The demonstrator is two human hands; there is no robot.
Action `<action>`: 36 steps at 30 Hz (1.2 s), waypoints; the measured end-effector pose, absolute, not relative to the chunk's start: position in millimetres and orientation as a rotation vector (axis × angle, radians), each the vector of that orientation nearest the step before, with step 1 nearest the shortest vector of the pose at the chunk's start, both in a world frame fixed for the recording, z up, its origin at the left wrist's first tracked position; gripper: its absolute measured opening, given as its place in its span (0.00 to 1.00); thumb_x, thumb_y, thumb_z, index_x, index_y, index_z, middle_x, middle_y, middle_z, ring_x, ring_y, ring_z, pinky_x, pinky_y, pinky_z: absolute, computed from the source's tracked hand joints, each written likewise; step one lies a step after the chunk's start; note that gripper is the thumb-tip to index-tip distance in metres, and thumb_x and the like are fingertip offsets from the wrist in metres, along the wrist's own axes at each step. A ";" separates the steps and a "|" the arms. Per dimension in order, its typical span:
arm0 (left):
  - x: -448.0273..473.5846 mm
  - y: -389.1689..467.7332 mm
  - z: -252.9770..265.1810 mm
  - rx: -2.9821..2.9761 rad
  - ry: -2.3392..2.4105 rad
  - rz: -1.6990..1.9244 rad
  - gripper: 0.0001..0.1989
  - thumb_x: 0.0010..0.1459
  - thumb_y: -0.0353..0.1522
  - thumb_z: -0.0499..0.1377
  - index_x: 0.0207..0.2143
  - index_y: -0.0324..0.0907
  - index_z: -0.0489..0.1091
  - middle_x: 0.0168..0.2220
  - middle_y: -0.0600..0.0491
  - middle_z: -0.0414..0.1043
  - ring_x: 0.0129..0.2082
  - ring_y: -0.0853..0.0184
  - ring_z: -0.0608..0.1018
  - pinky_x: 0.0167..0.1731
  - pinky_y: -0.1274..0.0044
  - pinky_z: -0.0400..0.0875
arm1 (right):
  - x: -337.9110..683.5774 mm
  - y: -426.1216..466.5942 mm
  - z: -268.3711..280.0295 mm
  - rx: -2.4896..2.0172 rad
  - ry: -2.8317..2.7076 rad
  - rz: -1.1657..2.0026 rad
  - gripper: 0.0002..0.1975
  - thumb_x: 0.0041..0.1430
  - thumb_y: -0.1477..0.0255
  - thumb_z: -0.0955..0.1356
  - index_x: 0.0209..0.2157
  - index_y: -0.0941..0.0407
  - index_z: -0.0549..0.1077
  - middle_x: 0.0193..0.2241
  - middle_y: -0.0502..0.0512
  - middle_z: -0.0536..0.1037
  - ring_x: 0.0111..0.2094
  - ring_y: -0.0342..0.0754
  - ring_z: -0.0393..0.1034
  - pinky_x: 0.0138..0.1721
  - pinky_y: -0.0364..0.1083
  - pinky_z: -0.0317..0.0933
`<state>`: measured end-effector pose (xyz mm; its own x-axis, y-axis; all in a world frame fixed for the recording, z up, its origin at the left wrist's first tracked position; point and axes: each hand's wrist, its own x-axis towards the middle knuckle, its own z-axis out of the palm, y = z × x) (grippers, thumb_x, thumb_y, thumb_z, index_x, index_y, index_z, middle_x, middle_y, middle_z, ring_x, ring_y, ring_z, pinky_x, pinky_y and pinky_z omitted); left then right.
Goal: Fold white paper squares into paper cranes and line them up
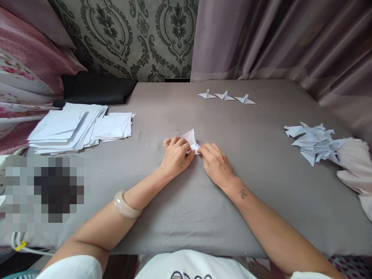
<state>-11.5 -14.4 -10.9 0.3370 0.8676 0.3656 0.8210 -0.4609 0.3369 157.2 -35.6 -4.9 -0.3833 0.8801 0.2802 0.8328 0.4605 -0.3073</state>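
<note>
A small piece of white paper [190, 136], folded with one pointed flap standing up, is on the grey cloth between my hands. My left hand [176, 158] has its fingers curled over the paper's left and lower side and partly hides it. At the paper's right corner, my right hand [216, 164] pinches with thumb and fingertips. How the folds run beneath the left fingers cannot be seen.
Three folded paper cranes [224, 96] stand in a row at the back. More cranes lie heaped in a pile [316, 141] at the right, against pale fabric [356, 162]. White paper sheets [58, 128] and a smaller paper stack [114, 126] lie at the left, before a black folded item [95, 88].
</note>
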 end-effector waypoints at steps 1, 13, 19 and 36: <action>-12.4 -14.1 -10.4 2.474 1.577 0.764 0.11 0.59 0.35 0.56 0.25 0.41 0.69 0.35 0.50 0.74 0.42 0.61 0.70 0.44 0.62 0.53 | 156.7 -37.5 -4.2 -1.418 -2.357 0.152 0.13 0.64 0.80 0.58 0.40 0.55 0.72 0.37 0.56 0.74 0.41 0.49 0.64 0.38 0.46 0.58; -31.9 -10.5 5.7 2.454 1.386 0.761 0.10 0.47 0.23 0.53 0.31 0.43 0.69 0.35 0.53 0.76 0.43 0.62 0.71 0.47 0.63 0.53 | 155.2 -47.9 5.3 -1.458 -2.503 0.025 0.15 0.63 0.81 0.58 0.44 0.56 0.72 0.38 0.57 0.73 0.36 0.49 0.63 0.34 0.48 0.57; -30.9 -11.1 2.4 2.655 1.399 0.913 0.10 0.58 0.29 0.54 0.41 0.47 0.71 0.47 0.49 0.70 0.48 0.60 0.68 0.48 0.65 0.54 | 154.7 -47.5 3.0 -1.433 -2.554 -0.032 0.17 0.65 0.80 0.57 0.49 0.57 0.71 0.38 0.58 0.72 0.36 0.50 0.61 0.36 0.49 0.57; -27.3 -13.5 -7.1 2.845 1.129 0.642 0.14 0.66 0.31 0.47 0.41 0.42 0.73 0.41 0.49 0.77 0.38 0.66 0.76 0.41 0.71 0.60 | 166.5 -50.7 17.1 -1.535 -2.491 0.276 0.15 0.62 0.78 0.60 0.43 0.51 0.74 0.39 0.57 0.68 0.38 0.49 0.62 0.34 0.45 0.57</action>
